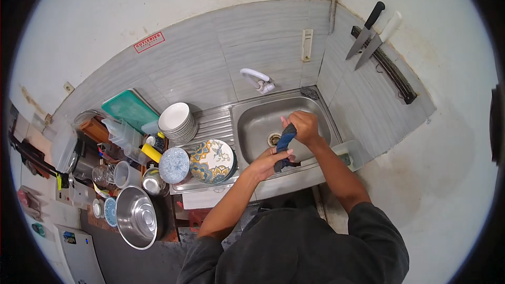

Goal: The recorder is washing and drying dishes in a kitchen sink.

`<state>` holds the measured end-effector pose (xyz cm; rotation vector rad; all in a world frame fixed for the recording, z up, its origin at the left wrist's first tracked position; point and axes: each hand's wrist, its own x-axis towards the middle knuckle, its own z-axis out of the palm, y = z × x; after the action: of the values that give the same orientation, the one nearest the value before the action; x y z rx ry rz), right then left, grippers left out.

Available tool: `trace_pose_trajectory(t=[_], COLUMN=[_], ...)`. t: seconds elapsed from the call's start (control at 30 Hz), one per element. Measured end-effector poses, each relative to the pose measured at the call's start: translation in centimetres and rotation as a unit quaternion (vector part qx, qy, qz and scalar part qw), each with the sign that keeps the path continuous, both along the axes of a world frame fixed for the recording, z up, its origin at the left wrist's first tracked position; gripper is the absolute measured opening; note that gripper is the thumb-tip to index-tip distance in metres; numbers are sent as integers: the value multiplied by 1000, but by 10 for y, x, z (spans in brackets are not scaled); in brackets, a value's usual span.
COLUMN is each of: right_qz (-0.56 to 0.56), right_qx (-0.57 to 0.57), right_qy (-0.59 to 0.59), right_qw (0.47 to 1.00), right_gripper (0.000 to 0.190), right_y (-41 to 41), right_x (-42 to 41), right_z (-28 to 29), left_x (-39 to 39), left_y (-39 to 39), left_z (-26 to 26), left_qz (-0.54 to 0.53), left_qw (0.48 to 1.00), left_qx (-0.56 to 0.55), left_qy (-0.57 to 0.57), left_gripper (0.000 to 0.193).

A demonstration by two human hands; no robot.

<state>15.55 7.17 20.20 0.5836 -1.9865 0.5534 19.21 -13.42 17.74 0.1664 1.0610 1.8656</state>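
Both hands grip a twisted dark blue cloth (285,141) above the front half of a stainless steel sink (252,126). My right hand (303,126) is closed around its upper end. Lower down, my left hand (268,161) holds the other end, with the thumb lying across the fabric. A short dark tail of cloth pokes out past the left hand. Beneath the cloth the round drain (274,139) shows in the basin floor. At the back rim stands a white gooseneck faucet (258,81); I see no water running from it.
Left of the basin, stacked white plates (176,120) and patterned plates (213,161) occupy the ridged drainboard (215,124). A large steel bowl (136,217) sits further left. Two knives (369,41) hang on the right wall's rack. A plastic container (351,156) stands by the sink's right side.
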Motion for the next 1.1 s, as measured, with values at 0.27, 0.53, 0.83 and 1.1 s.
trace_pose_trajectory(t=[0.27, 0.53, 0.83, 1.1], right_qz=[3, 421, 609, 201], right_qx=[-40, -460, -480, 121], right_qy=[-135, -686, -607, -441], right_qw=[990, 376, 175, 867], right_gripper=[33, 55, 66, 20], right_y=[-7, 24, 4, 14], right_x=[7, 41, 81, 46], right_z=[1, -28, -47, -17], left_x=[-11, -50, -65, -48], left_y=[-8, -44, -45, -52], left_z=[-11, 34, 88, 39], left_qz=[28, -62, -229, -206], left_qw=[994, 933, 755, 785], left_qx=[85, -138, -160, -262], left_qy=[-56, 327, 593, 522], left_gripper=[30, 36, 42, 52])
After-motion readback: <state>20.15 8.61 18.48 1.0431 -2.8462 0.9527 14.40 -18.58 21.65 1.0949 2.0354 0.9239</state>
